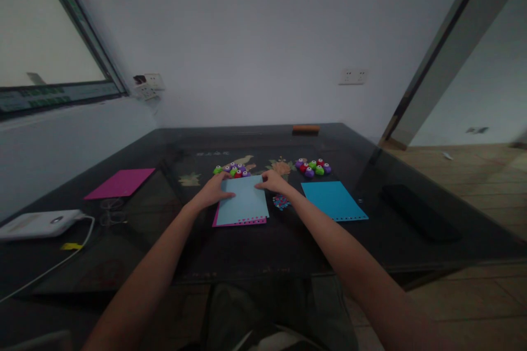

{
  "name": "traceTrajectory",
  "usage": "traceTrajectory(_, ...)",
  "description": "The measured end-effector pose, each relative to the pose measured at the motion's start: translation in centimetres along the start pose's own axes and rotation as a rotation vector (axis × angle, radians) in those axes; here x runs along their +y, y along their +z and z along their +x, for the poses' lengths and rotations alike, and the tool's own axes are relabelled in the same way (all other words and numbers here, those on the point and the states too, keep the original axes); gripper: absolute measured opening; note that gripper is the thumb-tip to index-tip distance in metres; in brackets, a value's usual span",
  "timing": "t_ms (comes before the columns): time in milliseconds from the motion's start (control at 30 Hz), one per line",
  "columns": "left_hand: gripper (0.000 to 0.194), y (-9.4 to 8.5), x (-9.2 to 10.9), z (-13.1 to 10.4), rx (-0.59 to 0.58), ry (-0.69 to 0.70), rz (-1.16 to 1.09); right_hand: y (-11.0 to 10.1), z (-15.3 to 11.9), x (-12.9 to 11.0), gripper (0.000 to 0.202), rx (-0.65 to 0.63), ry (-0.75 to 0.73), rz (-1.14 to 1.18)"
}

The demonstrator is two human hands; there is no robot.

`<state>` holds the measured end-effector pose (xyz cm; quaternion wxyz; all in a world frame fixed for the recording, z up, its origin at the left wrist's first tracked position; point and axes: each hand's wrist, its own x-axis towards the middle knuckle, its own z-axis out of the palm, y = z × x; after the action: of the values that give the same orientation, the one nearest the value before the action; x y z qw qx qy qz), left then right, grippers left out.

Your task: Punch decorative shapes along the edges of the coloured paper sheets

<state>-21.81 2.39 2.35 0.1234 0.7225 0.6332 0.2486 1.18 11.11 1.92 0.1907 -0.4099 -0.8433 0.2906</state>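
A pale blue sheet with punched holes along its near edge lies over a pink sheet, whose left and near edges show. My left hand grips the upper left side of the pale sheet, thumb on top. At the upper right corner, my right hand pinches the same sheet between thumb and fingers. Small red and blue pieces lie in a pile just right of the sheets. Behind the sheets sits a cluster of colourful balls with eye shapes.
A second ball cluster stands behind a bright blue sheet on the right. Further right is a black case. To the left are a magenta sheet, glasses and a white device with a cable. A brown roll lies at the back.
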Motion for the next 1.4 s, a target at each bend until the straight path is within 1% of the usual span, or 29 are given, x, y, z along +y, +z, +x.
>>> traceTrajectory(100,0.058,-0.3,-0.3,0.2,0.084,-0.107,-0.146,0.1,0.2,0.2,0.014,0.010,-0.026,0.190)
traceTrajectory(200,0.057,-0.2,-0.3,0.4,0.165,-0.217,-0.407,0.2,0.5,0.4,0.016,0.042,-0.042,0.399)
traceTrajectory(267,0.054,-0.1,0.0,0.4,0.182,-0.257,-0.574,0.2,0.6,0.4,0.018,0.079,-0.039,0.510)
traceTrajectory(333,0.047,0.0,0.6,0.3,0.133,-0.252,-0.653,-0.1,0.7,0.2,0.018,0.127,-0.026,0.566)
traceTrajectory(433,0.041,0.1,1.4,0.0,0.027,-0.214,-0.685,-1.0,0.6,0.0,0.019,0.210,0.000,0.577)
traceTrajectory(600,0.037,0.7,2.4,-0.5,-0.047,-0.169,-0.791,-2.8,0.4,0.0,0.026,0.352,-0.007,0.654)
traceTrajectory(700,0.039,1.2,3.4,-0.5,-0.089,-0.142,-0.755,-4.0,-0.6,0.0,0.030,0.411,-0.024,0.730)
traceTrajectory(767,0.041,1.3,4.4,-0.2,-0.090,-0.091,-0.729,-5.0,-1.9,-0.2,0.031,0.397,-0.008,0.796)
traceTrajectory(900,0.039,1.1,7.4,1.0,-0.053,0.011,-0.724,-7.0,-5.6,-0.2,0.034,0.266,0.066,0.855)
traceTrajectory(1000,0.036,1.5,9.7,1.8,0.012,0.054,-0.672,-7.9,-7.8,0.6,0.034,0.228,0.088,0.873)
traceTrajectory(1067,0.035,2.2,10.8,2.1,0.072,0.059,-0.647,-8.0,-8.7,1.3,0.035,0.235,0.088,0.908)
traceTrajectory(1133,0.035,3.1,11.4,2.1,0.121,0.058,-0.630,-7.8,-9.3,2.0,0.036,0.248,0.098,0.944)
traceTrajectory(1233,0.037,4.0,11.5,1.7,0.170,0.058,-0.594,-7.3,-9.7,2.5,0.036,0.247,0.116,0.969)
traceTrajectory(1300,0.038,4.2,11.5,1.3,0.190,0.053,-0.594,-7.1,-9.8,2.5,0.035,0.218,0.125,0.967)
traceTrajectory(1400,0.037,3.9,11.7,0.8,0.209,0.043,-0.623,-6.9,-9.9,2.3,0.033,0.186,0.121,0.957)
